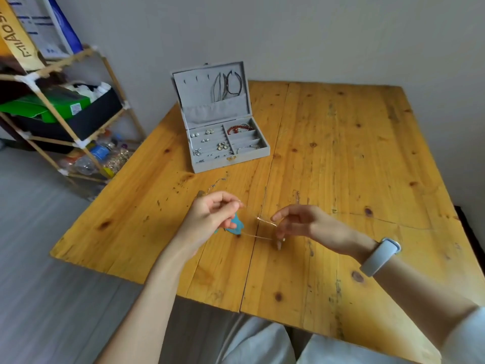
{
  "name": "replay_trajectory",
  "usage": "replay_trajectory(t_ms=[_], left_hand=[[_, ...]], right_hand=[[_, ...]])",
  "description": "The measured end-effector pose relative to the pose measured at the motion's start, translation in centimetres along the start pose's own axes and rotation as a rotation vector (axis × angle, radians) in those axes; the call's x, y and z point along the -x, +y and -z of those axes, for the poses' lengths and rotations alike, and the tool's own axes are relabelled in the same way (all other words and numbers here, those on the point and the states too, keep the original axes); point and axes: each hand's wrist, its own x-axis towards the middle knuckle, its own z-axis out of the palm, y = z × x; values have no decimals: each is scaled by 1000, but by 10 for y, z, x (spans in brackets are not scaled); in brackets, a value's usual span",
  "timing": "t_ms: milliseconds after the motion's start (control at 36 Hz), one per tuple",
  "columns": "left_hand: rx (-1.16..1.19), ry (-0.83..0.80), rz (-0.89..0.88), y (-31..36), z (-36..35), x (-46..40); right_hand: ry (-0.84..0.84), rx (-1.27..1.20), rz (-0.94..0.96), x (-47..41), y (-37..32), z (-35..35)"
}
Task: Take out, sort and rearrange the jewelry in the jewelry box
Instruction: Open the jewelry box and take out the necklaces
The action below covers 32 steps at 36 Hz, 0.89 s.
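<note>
Nearest to me, two hands are working above the wooden table (341, 158). The left hand (210, 216) is pinching one end of a thin gold chain (262, 228) between thumb and fingertips, with a turquoise pendant (235, 225) showing just beneath its fingers. The right hand (301, 223), wearing a pale wristband (380, 257), is pinching the other end with curled fingers, so the chain is hanging in two slack strands between them.

I am judging the step as straightening one necklace before placing it. Doing it well means drawing the ends apart gently, keeping the strands from crossing, and letting the pendant hang free.

Just beyond the left hand, a second fine chain (216, 183) is lying on the table.

Farther back, the grey jewelry box (228, 161) is standing open. I am counting about three necklaces (228, 84) hanging in its lid (210, 111), one red bead bracelet (237, 128) and one silver bangle (248, 147) in the right-hand compartments. The small earrings (210, 145) in the left rows are too small to count exactly.

At far left, one wooden shelf (65, 106) is holding boxes and bottles.
</note>
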Motion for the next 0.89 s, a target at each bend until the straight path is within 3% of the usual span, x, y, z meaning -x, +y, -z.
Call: replay_trajectory(t_ms=[167,333,556,778,889], left_hand=[[-161,-84,-190,32,-7,-7],[-186,-2,-295,48,-1,-18],[-185,220,-174,30,20,-40],[-443,72,16,-16,14,-94],[-626,45,12,-28,3,-115]], right_hand=[[-45,38,83,-11,-17,-14],[-59,-9,149,-23,-32,-28],[33,62,166,-17,-17,-37],[297,485,79,-13,18,-61],[321,595,102,-12,25,-73]])
